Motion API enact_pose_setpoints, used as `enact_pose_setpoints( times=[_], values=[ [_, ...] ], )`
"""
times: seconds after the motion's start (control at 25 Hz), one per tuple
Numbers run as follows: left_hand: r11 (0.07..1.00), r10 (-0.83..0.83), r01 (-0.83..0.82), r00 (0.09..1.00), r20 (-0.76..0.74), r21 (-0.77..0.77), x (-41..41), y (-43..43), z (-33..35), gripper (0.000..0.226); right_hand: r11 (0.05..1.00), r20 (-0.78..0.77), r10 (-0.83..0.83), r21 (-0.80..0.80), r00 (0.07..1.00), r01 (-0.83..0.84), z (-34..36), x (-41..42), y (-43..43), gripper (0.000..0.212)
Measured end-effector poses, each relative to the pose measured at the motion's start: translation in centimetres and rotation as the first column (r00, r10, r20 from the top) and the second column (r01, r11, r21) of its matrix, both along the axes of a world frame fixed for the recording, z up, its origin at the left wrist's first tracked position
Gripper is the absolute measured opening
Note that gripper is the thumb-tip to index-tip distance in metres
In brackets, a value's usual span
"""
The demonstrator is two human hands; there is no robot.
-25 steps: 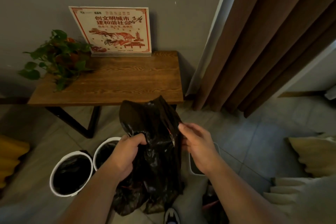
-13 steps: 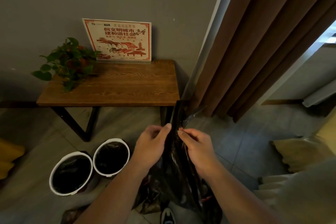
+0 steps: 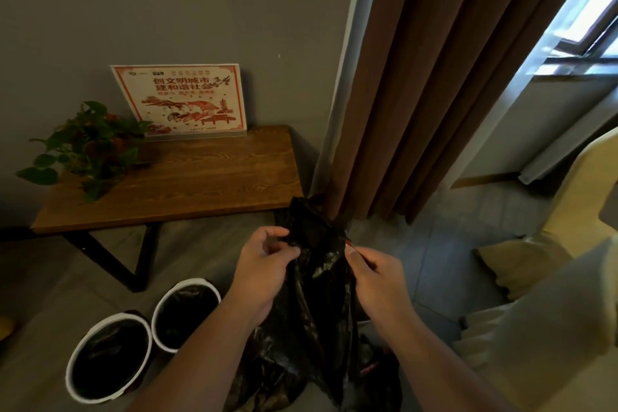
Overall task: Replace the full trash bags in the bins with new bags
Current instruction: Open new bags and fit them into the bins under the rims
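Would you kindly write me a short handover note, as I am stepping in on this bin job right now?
The left hand pinches the top of the black bag, which is held up in front.
The right hand pinches the same top from the other side.
Beside the table stand the nearer bin and the farther bin, each with a dark bag inside; I cannot tell whether those are new or full.
Done: the held bag is out of any bin.
Left: probably knot it, set it aside and check both bins.
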State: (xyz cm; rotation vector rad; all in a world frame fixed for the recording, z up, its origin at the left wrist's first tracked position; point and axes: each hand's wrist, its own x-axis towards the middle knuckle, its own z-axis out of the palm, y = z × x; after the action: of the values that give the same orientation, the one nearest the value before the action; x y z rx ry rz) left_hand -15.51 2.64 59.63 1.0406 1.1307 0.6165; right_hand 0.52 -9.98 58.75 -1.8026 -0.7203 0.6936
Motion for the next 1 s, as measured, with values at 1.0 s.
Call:
enact_pose_setpoints(
  times=[1.0],
  values=[
    [0.617,0.25,0.467,0.647,-0.72,0.634,17.7,-6.1,2.8,0.034,0.966,0.407,0.032,-0.248,0.913,0.077,-2.4,25.7,-12.6,0.036]
  ],
)
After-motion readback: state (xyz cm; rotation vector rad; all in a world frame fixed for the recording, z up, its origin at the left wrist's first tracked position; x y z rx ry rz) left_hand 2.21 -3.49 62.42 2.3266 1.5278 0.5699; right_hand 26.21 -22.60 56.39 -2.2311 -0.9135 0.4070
